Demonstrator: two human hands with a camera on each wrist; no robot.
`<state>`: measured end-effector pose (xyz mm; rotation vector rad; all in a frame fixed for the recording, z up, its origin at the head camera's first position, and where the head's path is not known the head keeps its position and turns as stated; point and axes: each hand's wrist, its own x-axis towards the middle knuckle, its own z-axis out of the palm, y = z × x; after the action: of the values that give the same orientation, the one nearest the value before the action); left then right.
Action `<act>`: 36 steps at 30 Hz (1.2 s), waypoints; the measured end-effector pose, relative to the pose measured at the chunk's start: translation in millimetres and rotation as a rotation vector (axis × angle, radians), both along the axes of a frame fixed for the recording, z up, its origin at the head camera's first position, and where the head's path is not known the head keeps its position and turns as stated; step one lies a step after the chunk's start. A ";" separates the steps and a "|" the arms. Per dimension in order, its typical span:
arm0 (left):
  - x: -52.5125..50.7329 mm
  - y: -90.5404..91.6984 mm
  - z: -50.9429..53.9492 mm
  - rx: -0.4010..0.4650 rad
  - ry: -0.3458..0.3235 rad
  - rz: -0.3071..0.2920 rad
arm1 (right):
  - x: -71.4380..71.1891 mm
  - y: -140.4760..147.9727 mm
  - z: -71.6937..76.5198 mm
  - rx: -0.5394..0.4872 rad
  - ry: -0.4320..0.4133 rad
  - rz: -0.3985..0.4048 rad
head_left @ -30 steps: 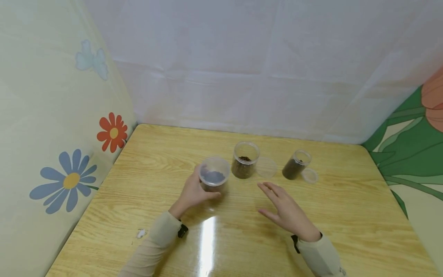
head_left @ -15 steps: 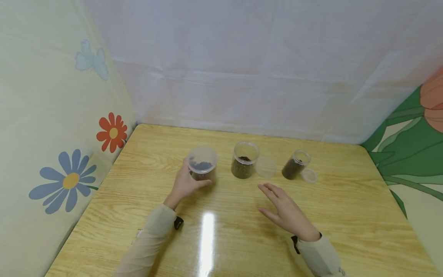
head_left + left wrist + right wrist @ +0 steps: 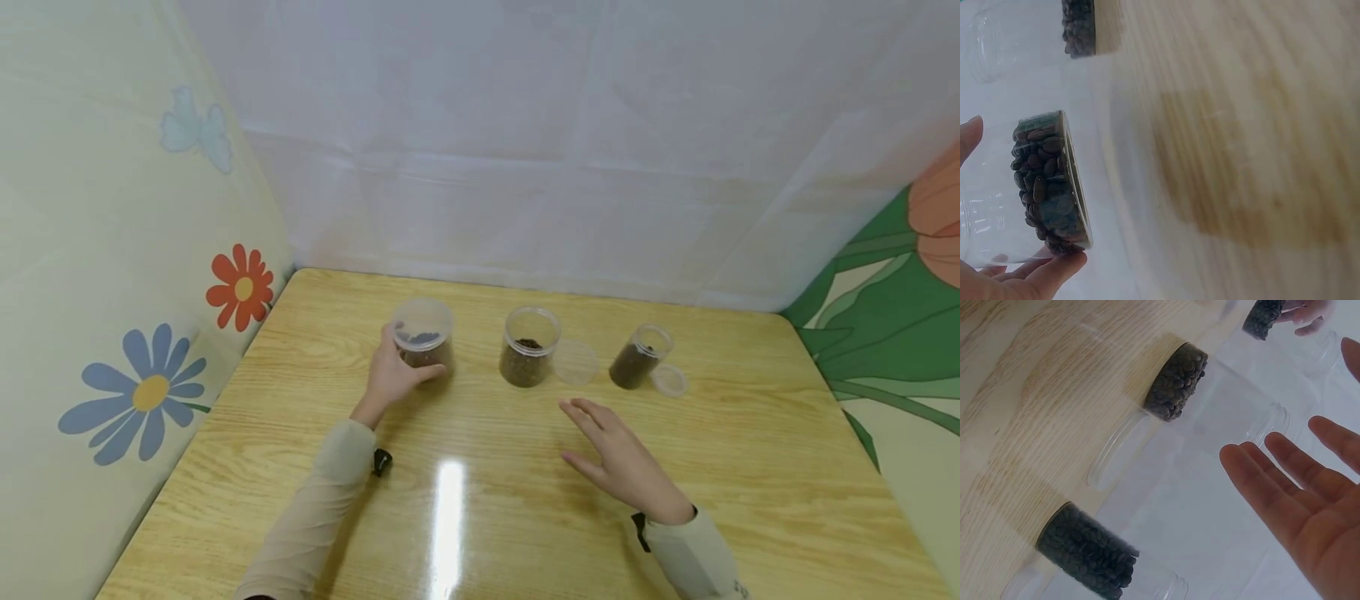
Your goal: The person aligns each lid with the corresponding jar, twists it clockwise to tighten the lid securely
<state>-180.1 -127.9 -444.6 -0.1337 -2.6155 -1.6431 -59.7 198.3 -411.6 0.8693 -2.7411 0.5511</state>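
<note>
The left hand (image 3: 390,374), curled round the left jar (image 3: 426,337), could topple it by letting go unevenly, while the right hand (image 3: 621,454), fingers extended, holds nothing.

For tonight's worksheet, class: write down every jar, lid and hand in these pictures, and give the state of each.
Left jar: held, partly filled with dark beans; lid seems on, hard to be sure
Middle jar: upright, open, partly filled
Right jar: upright, open, partly filled
Middle jar's lid: off, beside its jar
Right jar's lid: off, beside its jar
Left hand: gripping the left jar
Right hand: fingers extended, holding nothing
</note>
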 end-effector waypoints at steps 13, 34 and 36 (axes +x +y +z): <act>-15.5 -6.8 -2.3 -0.025 -0.076 0.057 | 0.2 2.2 -1.6 0.007 -0.020 -0.016; -20.0 -5.5 -4.3 -0.077 -0.140 0.069 | 0.5 3.2 0.5 0.004 0.001 -0.013; -19.9 -5.5 -4.5 -0.069 -0.144 0.065 | 0.5 3.3 0.7 0.004 0.000 -0.012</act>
<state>-200.0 -133.5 -449.1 0.0688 -2.7500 -1.6000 -59.2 201.6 -411.0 0.8536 -2.7463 0.5428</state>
